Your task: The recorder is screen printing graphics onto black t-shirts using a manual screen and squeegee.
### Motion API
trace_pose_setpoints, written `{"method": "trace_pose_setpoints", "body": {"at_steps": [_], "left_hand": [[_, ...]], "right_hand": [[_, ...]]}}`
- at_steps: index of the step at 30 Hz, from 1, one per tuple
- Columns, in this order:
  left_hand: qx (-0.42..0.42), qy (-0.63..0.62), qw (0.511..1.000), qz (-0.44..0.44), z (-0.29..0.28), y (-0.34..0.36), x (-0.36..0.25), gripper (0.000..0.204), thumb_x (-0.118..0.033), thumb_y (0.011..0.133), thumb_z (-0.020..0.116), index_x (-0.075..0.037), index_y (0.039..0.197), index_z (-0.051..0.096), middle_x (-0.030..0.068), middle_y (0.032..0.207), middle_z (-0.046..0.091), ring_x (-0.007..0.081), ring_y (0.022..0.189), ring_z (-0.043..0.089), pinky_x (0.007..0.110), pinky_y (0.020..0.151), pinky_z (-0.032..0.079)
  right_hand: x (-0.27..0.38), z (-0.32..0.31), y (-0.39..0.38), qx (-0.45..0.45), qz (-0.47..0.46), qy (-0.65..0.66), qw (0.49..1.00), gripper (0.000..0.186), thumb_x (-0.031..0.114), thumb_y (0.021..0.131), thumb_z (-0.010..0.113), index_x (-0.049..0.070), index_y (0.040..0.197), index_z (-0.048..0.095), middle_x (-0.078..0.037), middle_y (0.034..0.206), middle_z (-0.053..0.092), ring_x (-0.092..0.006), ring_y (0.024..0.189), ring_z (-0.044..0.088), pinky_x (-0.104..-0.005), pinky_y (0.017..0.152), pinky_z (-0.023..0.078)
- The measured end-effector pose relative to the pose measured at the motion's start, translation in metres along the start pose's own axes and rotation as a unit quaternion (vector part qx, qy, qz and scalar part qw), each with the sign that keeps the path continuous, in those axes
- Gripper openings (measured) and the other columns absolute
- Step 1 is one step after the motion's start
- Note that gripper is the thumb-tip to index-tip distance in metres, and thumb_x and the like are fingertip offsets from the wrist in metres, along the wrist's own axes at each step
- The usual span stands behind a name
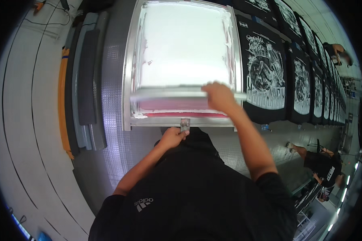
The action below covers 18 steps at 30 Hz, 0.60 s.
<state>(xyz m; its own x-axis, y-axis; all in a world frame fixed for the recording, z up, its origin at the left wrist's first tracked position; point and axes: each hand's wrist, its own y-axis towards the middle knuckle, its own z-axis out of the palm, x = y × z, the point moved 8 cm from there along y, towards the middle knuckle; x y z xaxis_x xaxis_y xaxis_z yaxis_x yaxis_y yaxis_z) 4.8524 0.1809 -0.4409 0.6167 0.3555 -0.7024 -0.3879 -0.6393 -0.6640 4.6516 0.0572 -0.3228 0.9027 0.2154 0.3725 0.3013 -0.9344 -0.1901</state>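
A silkscreen frame (127, 72) with metal edges lies in front of me. White ink (185, 44) covers most of its mesh, and a reddish strip shows along the near side. My right hand (219, 96) is closed around a long squeegee (165, 94), which spans the screen crosswise near its close end and looks slightly blurred. My left hand (173, 137) grips a small metal bracket (185, 124) at the middle of the frame's near edge. What lies under the screen is hidden.
Black shirts with white prints (265, 72) lie in rows to the right. Rolled or folded lengths of material (88, 76), grey and orange, stand along the left by a white wall (24, 112). One person (326, 164) is at lower right, another (337, 53) farther off.
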Motion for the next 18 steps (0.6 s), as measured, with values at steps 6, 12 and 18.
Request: {"method": "trace_pose_setpoints", "body": {"at_steps": [6,12,18], "left_hand": [[0.017,0.107,0.993,-0.042,0.011,0.001,0.011,0.047,-0.046,0.09,0.063,-0.007,0.116,0.065,0.0144,0.101,0.07,0.0299,0.094,0.066,0.039,0.082,0.05],[0.007,0.2,0.975,-0.101,-0.002,-0.022,-0.016,0.055,-0.055,0.088,0.061,-0.001,0.095,0.071,0.0194,0.086,0.069,0.0296,0.082,0.068,0.041,0.075,0.051],[-0.259,0.01,0.966,-0.016,-0.146,-0.09,0.013,0.019,-0.019,0.092,0.064,-0.001,0.095,0.069,0.0116,0.084,0.069,0.0227,0.08,0.064,0.035,0.074,0.05]], "right_hand": [[0.064,0.016,-0.101,-0.085,-0.019,0.043,0.995,0.015,0.002,0.071,0.058,0.007,0.084,0.057,-0.008,0.083,0.059,-0.0299,0.084,0.058,-0.0423,0.074,0.045],[0.036,-0.015,-0.094,-0.059,0.018,0.0,0.998,0.025,0.011,0.073,0.067,0.007,0.097,0.063,-0.008,0.088,0.065,-0.0282,0.093,0.059,-0.0431,0.085,0.044],[-0.085,-0.027,-0.113,-0.038,0.135,0.061,0.988,0.041,0.029,0.073,0.081,0.004,0.103,0.069,-0.009,0.091,0.07,-0.0239,0.099,0.063,-0.0418,0.102,0.04]]}}
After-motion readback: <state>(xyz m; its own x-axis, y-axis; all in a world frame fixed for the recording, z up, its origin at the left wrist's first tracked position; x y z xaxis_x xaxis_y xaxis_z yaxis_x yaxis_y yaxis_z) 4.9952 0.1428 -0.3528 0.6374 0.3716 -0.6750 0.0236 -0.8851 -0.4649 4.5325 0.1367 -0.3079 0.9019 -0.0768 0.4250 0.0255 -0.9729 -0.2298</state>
